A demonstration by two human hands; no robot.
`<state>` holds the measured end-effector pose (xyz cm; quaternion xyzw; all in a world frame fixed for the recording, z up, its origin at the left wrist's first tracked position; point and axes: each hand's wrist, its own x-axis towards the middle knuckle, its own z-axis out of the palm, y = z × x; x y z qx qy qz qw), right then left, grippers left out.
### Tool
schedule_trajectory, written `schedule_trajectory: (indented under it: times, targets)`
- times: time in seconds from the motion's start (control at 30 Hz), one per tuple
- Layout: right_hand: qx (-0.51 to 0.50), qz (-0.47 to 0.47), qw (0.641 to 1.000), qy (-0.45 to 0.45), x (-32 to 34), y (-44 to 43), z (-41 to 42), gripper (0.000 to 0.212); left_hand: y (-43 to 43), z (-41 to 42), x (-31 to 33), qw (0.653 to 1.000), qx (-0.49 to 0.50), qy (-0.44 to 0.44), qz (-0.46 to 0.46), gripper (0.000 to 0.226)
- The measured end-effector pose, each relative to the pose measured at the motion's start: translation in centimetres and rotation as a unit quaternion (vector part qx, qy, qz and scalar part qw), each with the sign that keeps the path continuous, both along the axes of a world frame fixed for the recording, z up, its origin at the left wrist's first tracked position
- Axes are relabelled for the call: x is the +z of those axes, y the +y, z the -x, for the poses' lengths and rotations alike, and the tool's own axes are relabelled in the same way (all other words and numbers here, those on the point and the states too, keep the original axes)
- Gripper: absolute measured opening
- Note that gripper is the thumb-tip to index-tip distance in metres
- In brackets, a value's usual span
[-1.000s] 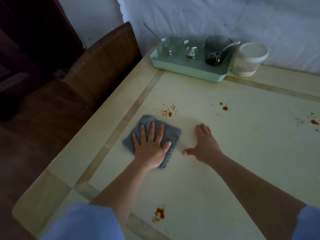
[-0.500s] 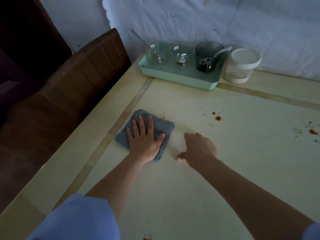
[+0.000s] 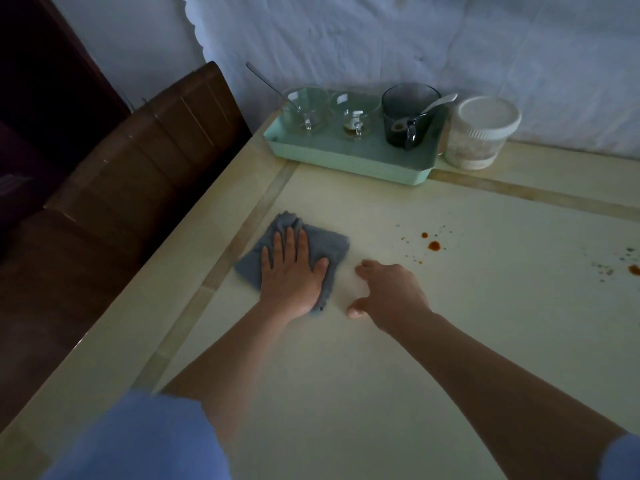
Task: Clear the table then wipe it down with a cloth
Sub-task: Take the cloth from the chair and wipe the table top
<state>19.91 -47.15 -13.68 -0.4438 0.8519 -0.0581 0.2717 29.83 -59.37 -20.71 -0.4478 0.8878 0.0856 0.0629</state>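
Cloth (image 3: pixel 332 242) (under left hand (image 3: pixel 291 275)) has slid left to border stripe (image 3: pixel 273 188).

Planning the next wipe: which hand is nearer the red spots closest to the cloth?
Right. The right hand lies just left of the spots and nearer the person; the left hand presses the cloth, farther left.

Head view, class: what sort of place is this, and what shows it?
Probably a home dining area: a cream table with reddish spots, a wooden chair beside it, a green tray of glass cups.
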Motion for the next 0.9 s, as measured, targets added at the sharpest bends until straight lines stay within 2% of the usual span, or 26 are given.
schedule_trajectory:
  times: [0.1,0.27,0.4,0.57,0.73,0.9]
  targets:
    - [-0.008,-0.012,1.000,0.007,0.0,-0.4,0.2,0.060,1.4,-1.2,-0.1,1.000,-0.017,-0.012,0.018,0.068]
    - [-0.028,-0.033,0.999,0.012,-0.1,-1.2,0.1,0.055,-1.4,1.4,0.1,1.000,0.011,-0.006,-0.012,0.071]
    - [-0.012,-0.034,0.999,0.017,-0.2,-1.2,0.2,0.054,-2.1,2.8,0.0,0.999,0.027,-0.006,-0.028,0.070]
    - [0.020,-0.025,0.999,0.028,0.1,-0.9,0.5,0.052,-0.2,1.7,-0.4,1.000,-0.001,-0.005,0.013,0.067]
    - [0.046,-0.013,0.998,0.042,-0.4,-0.7,0.7,0.054,-1.5,4.6,0.1,0.998,0.053,-0.001,-0.034,0.070]
    - [0.055,0.054,0.996,-0.041,-0.9,2.6,3.2,0.056,1.4,5.0,-0.1,0.999,0.035,0.001,-0.038,0.069]
